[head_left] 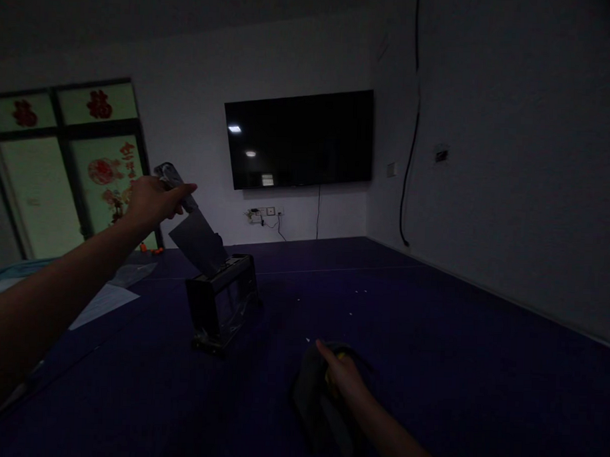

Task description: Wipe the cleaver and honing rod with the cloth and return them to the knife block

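Observation:
The room is dim. My left hand (153, 200) is raised and closed on the grey handle of a broad flat cleaver (197, 238), whose blade slants down into the top of a dark knife block (222, 302) standing on the dark blue surface (431, 339). My right hand (342, 373) rests low on that surface, fingers curled over a dark cloth-like object (312, 389) with a small yellow thing under the fingers; I cannot make out what either is.
A black wall-mounted TV (298, 138) hangs ahead with a socket and cable below it. A window with red paper decorations (67, 167) is at the left. White sheets (105, 301) lie at the left. A white wall (512, 162) bounds the right side.

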Available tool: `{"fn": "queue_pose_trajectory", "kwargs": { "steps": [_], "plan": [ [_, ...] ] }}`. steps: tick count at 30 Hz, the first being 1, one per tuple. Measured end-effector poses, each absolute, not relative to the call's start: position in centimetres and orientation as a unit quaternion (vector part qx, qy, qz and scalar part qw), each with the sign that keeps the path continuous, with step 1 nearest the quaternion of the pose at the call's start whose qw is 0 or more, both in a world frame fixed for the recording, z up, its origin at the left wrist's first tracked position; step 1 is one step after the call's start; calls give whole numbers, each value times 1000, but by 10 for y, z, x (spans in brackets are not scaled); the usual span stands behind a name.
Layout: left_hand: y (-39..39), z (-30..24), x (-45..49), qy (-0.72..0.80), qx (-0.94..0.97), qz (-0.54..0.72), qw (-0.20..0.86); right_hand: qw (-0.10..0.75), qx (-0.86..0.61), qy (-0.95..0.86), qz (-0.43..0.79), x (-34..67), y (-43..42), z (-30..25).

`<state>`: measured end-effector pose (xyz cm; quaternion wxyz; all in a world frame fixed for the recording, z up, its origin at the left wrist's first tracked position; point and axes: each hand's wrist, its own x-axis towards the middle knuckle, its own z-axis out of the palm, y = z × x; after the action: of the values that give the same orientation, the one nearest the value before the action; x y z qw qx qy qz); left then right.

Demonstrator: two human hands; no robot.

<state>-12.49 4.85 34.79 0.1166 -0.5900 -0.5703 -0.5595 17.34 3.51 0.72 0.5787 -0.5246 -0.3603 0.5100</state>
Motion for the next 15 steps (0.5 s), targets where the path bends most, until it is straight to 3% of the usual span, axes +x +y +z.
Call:
{"fn": "queue_pose_trajectory", "kwargs": {
  "steps": [15],
  "plan": [
    [72, 339, -117, -631, -597, -483, 114, 565, -550, -356, 501, 171, 22, 26]
  ]
}}
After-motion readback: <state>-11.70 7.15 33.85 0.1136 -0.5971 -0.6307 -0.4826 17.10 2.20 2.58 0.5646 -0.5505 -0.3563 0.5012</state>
